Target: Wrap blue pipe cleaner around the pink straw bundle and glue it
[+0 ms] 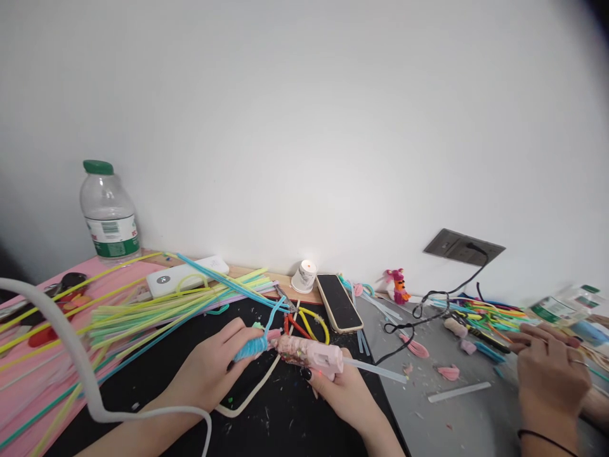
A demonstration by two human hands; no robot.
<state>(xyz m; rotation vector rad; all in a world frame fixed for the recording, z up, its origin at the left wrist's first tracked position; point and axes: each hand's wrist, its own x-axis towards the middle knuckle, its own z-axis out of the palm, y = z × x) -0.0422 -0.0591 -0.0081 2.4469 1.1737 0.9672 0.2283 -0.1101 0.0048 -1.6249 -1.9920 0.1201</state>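
While our right hand [351, 390], over the flat black mat [280, 424], curls closed round the pink plastic glue gun [309, 354], our left hand [214, 363] pinches the fuzzy blue chenille coil [251, 349] near its nozzle [273, 343]; coil likely light, crushable, so we'd grip clear of heat.

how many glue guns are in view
1: the pink glue gun in the right hand, its tip near the blue coiled piece in the left hand. Others may be hidden.

Left grip [216, 358] holds blue coil [252, 348], right grip [346, 393] pink glue gun [311, 354].
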